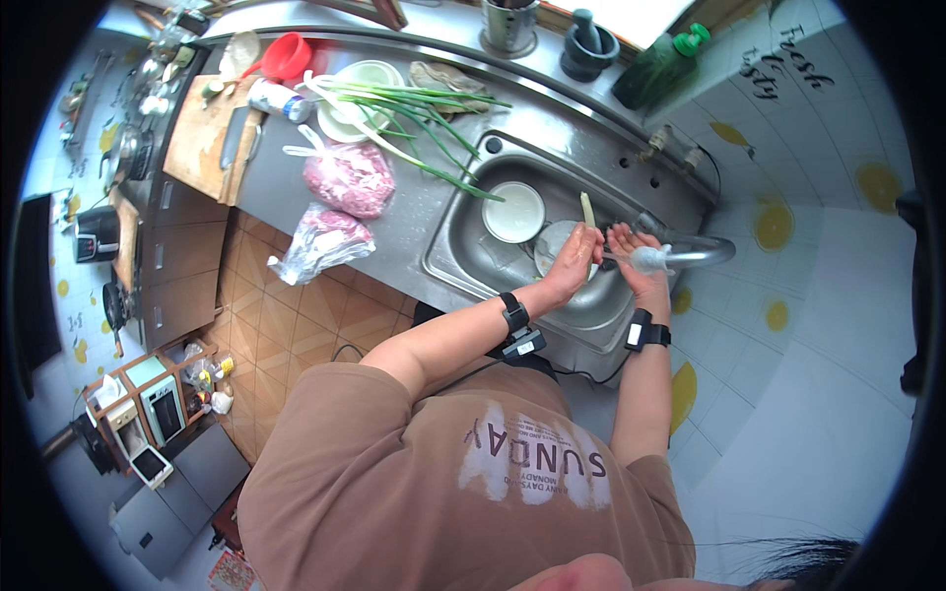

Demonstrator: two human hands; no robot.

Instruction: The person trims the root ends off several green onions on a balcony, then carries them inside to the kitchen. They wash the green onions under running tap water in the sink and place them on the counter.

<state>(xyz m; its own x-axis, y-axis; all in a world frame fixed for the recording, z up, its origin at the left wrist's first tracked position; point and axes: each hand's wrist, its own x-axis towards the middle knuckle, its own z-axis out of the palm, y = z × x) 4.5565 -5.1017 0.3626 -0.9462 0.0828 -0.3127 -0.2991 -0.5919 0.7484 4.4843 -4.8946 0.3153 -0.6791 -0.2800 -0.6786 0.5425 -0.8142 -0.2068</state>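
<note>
My left hand (575,260) is closed around a slender pale stalk-like vegetable (587,208) above the sink; its far end sticks out past my fingers. My right hand (632,251) is beside it, palm turned up and fingers apart, under the metal faucet (702,255). A white wrapping (650,259) covers the faucet's outlet, and a thin stream of water seems to run towards my hands. Below them in the stainless steel sink (458,255) lies a pale round dish (550,240), partly hidden by my left hand. A white bowl (514,212) sits left of it.
Green onions (421,111) lie across pale green bowls (362,81), their tips reaching over the sink. Two plastic bags of raw meat (349,179) rest on the counter. Farther left are a wooden cutting board (196,148), a cleaver (235,137) and a red ladle (287,56).
</note>
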